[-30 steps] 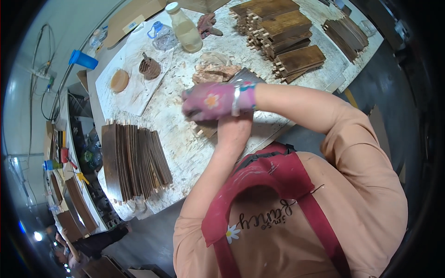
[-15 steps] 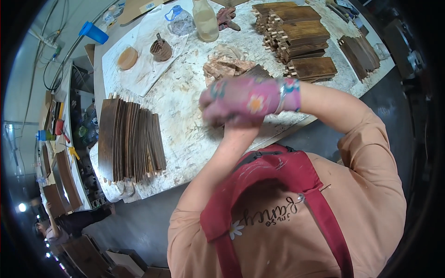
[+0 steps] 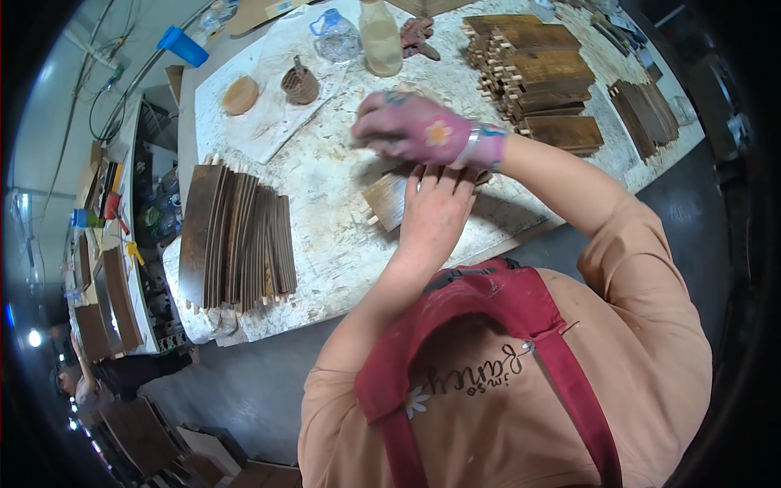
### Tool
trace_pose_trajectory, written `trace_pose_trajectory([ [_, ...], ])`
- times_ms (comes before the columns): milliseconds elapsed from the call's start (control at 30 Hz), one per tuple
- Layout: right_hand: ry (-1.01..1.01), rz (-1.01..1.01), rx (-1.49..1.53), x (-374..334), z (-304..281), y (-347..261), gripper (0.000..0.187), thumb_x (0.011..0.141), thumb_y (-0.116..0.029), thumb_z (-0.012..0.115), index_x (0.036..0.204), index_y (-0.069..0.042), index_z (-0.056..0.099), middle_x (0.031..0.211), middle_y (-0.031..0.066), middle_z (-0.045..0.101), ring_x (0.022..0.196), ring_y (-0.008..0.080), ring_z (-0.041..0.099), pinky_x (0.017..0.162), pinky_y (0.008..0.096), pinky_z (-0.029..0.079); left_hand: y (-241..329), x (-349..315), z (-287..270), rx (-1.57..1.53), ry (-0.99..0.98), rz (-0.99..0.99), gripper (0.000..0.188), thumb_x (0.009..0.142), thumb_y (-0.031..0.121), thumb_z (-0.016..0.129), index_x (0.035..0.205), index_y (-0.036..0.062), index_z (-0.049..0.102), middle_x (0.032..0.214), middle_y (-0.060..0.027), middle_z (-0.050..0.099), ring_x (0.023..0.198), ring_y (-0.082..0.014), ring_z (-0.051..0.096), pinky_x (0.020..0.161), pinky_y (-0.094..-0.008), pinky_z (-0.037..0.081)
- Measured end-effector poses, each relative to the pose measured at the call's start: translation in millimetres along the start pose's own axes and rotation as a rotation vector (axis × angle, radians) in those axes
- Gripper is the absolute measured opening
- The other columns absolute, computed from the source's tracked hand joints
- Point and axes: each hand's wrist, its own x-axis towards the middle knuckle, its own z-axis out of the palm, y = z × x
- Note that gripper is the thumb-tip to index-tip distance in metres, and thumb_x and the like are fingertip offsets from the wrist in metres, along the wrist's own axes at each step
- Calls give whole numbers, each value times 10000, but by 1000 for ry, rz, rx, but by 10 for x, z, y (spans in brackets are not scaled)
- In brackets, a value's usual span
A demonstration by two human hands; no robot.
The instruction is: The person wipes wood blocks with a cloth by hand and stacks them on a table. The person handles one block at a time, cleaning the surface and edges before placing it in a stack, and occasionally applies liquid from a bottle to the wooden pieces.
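Note:
My left hand (image 3: 439, 207), bare, lies with fingers stretched out and slightly apart on a short brown wooden slat (image 3: 384, 199), pressing it on the table. Pale pegs stick out at the slat's left end; its middle is covered by my hands. Just above it is my right hand (image 3: 423, 130), in a pink flowered glove. Its fingers are curled and a little blurred, and what they hold, if anything, is hidden. To the left stands a row of dark slats (image 3: 236, 236) with pegged ends.
Stacked brown slats (image 3: 549, 69) lie at the back right, beside another bundle (image 3: 645, 118). A liquid-filled bottle (image 3: 380, 41), a clear jug (image 3: 336, 37), a dark glove (image 3: 418, 39), a stained cup (image 3: 300, 84) and a round yellowish piece (image 3: 241, 96) stand or lie at the back.
My right hand has moved up and away from my left hand, uncovering it and the slat's left part. The crumpled cloth beyond my hands is now almost wholly out of sight.

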Motion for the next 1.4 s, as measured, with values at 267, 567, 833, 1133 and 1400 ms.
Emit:
trace_pose_trajectory([
  [267, 566, 411, 448, -771, -464, -182, 296, 914, -199, 681, 1155, -28, 655, 1094, 38, 649, 1010, 123, 602, 894, 278, 490, -318, -8, -382, -31, -59, -133, 608, 768, 302, 748, 1299, 89, 540, 1279, -174, 546, 1102, -349, 561, 894, -456, 457],
  [567, 360, 225, 646, -1085, -312, -474, 271, 895, -196, 699, 1092, -15, 661, 1086, 76, 637, 1045, 178, 593, 909, 317, 472, -375, -760, -1471, 308, 200, -419, 467, 844, 280, 716, 1244, 77, 585, 1237, -179, 588, 1003, -349, 617, 851, -429, 497],
  [833, 198, 117, -24, -893, -300, -191, 277, 867, -169, 668, 1118, -59, 624, 1135, 150, 600, 1019, 326, 596, 890, 377, 476, -1038, -801, -2665, 376, 121, -793, 504, 874, 263, 699, 1323, 73, 569, 1270, -177, 610, 1126, -317, 616, 986, -381, 463],
  [1133, 144, 140, -421, -914, -51, -498, 376, 852, -178, 683, 1199, -61, 595, 1303, 189, 528, 1143, 409, 552, 975, 447, 449, -1173, -768, -2892, 192, -142, -816, 654, 931, 416, 595, 1459, 83, 402, 1321, -224, 562, 1193, -341, 569, 1011, -370, 432],
  [1400, 234, 668, 1135, -52, 1827, -899, 620, 944, -484, 602, 1390, -76, 465, 1336, 60, 515, 1252, 220, 505, 1017, 368, 419, -2374, -1635, -2532, -1062, 57, -1362, 735, 935, 677, 413, 1429, 134, 454, 1373, -169, 524, 1224, -249, 536, 1041, -360, 412],
])
